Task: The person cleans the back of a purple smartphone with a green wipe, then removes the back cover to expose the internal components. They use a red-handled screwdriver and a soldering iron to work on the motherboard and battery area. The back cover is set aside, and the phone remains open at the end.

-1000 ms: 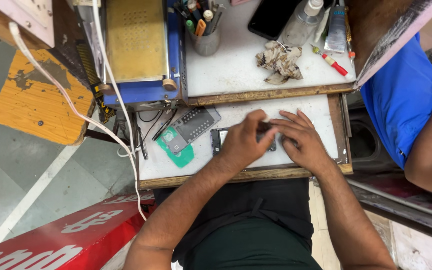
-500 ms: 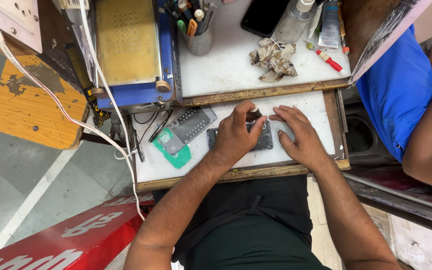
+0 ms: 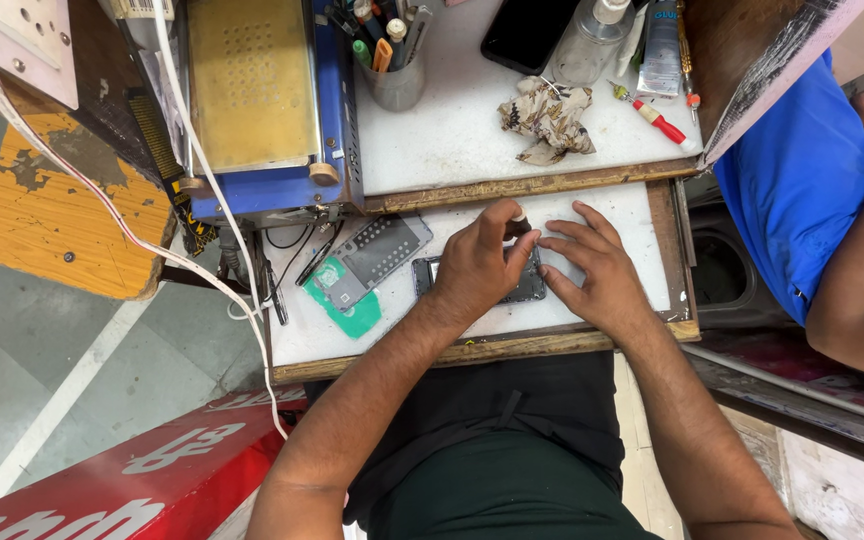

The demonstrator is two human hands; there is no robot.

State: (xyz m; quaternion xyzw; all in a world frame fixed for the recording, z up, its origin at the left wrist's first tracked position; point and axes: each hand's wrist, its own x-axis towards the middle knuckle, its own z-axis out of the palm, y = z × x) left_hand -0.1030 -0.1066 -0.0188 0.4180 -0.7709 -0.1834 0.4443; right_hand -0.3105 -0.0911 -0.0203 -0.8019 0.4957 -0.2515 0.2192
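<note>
On the near pull-out white work tray (image 3: 642, 215), a person's left hand (image 3: 477, 270) pinches a small dark tool over an opened phone (image 3: 530, 290), thin, light and likely fragile, best gripped by its edges, while right hand (image 3: 597, 275) fingers press flat beside it.

Tray (image 3: 642, 210) white, scuffed, wood-rimmed; rag (image 3: 549, 120) crumpled cloth; phone (image 3: 529, 289) dark, glossy.
</note>
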